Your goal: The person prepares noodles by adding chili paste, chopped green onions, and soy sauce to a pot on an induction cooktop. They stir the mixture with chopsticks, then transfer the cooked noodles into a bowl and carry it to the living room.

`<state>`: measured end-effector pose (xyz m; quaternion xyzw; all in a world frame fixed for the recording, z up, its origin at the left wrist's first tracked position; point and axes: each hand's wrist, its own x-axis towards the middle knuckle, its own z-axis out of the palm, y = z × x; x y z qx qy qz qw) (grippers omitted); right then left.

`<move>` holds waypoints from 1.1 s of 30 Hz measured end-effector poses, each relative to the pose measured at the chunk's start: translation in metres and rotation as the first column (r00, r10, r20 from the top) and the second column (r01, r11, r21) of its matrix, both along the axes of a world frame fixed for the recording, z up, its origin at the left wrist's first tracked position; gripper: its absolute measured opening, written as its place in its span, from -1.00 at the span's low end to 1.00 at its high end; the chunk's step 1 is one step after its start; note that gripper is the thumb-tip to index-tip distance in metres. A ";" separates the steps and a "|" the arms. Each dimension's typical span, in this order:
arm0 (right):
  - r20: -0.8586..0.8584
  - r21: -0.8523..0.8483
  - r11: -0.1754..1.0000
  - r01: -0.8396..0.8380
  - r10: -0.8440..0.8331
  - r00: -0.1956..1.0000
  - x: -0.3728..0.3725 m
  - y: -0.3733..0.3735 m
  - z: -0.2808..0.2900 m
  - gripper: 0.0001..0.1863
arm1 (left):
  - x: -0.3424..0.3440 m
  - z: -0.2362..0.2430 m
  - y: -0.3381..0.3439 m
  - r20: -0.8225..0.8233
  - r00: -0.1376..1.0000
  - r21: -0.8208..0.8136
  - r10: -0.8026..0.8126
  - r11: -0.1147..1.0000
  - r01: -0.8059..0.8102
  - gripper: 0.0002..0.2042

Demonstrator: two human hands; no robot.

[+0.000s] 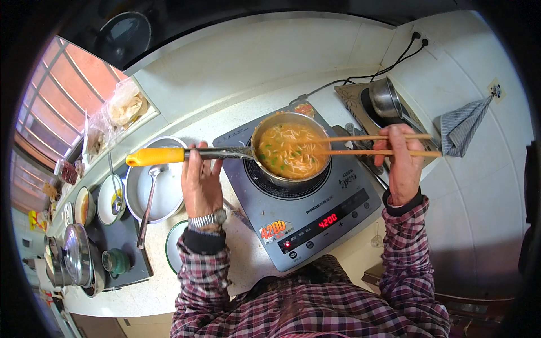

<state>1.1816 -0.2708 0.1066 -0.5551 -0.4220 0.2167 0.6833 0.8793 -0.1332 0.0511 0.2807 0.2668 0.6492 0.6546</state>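
Note:
A long-handled pan (270,174) sits on the induction cooker (256,211), its yellow-ended handle (163,156) pointing left. Orange broth with noodles (290,147) and bits of green fills it. My left hand (203,188) is closed at the handle, where the yellow grip meets the dark metal. In my right hand (403,163) is a pair of wooden chopsticks (360,152), held spread apart, with their far ends over or in the noodles at the pan's right side. The broth hides exactly how deep the tips reach.
Left of the cooker lie a white basin (135,188) with a metal spoon (150,205), a bowl with a ladle (107,205), a glass-lidded pot (76,253) and a green jar (115,262). A small steel pot (384,97) stands back right, near a hanging striped cloth (465,127).

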 end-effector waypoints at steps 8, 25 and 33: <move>-0.489 0.061 0.995 0.077 -0.037 0.872 0.011 -0.002 -0.042 -0.75 | -0.047 -0.015 -0.103 -0.337 0.932 0.009 -0.130 0.990 0.141 -0.83; -0.732 0.293 0.952 -0.084 0.280 0.622 -0.015 -0.044 0.001 -0.66 | -0.082 -0.015 -0.157 -0.454 0.889 0.036 -0.058 0.996 0.083 -0.93; -0.564 0.520 0.740 -0.427 0.673 0.479 -0.064 -0.083 0.042 -0.51 | -0.079 -0.009 -0.152 -0.432 0.899 -0.009 -0.077 0.997 0.081 -0.94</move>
